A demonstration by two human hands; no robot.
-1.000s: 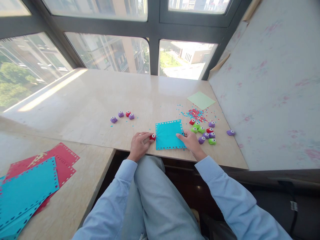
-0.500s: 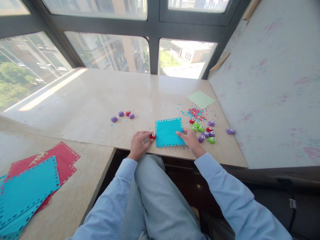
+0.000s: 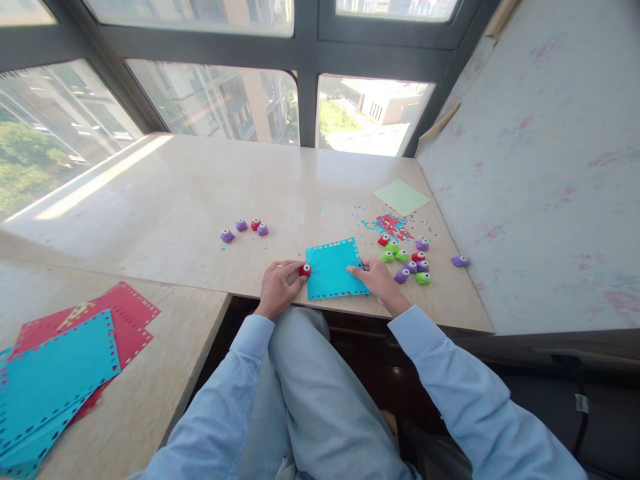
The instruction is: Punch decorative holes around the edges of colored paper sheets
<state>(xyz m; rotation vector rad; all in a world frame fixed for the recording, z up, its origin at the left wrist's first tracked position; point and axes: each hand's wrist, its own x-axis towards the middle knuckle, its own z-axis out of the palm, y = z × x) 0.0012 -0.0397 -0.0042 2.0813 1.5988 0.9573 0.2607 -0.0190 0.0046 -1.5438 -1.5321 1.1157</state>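
Hands at the bench's near edge: left hand (image 3: 278, 283) pinches a red punch (image 3: 305, 270) against the blue paper square (image 3: 334, 268), right hand (image 3: 379, 280) flat on its right edge, mid edge-punching.

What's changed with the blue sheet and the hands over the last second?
The blue sheet has turned slightly counterclockwise under the right hand, which keeps pressing its right edge. The left hand still pinches the red punch at the sheet's left edge. The loose punches stayed put.
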